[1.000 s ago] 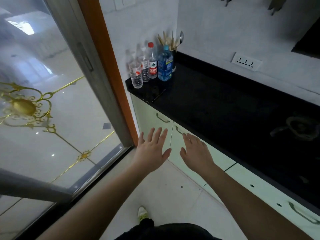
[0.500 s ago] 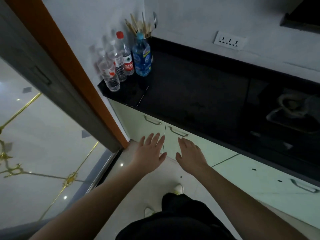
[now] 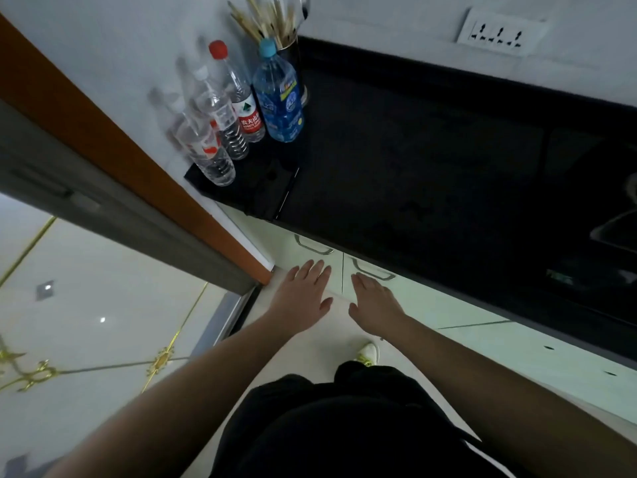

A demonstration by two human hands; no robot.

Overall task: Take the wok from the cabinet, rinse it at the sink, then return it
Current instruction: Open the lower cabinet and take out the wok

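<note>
Two pale green cabinet doors hang shut under the black countertop (image 3: 431,174). The left door (image 3: 310,260) carries a metal handle (image 3: 313,246); the right door (image 3: 431,305) carries its own handle (image 3: 372,270). My left hand (image 3: 303,298) is open, fingers spread, in front of the left door below its handle. My right hand (image 3: 375,301) is open too, its fingertips just under the right handle. Neither hand holds anything. No wok is in view, and the sink is out of sight.
Several plastic water bottles (image 3: 241,112) and a holder of chopsticks (image 3: 279,25) stand at the counter's left end. A sliding glass door with an orange frame (image 3: 113,139) is close on my left. A stove burner (image 3: 620,219) shows at the right edge.
I have stepped closer to the counter and both open hands have moved toward the two cabinet door handles. Nothing has been gripped.
</note>
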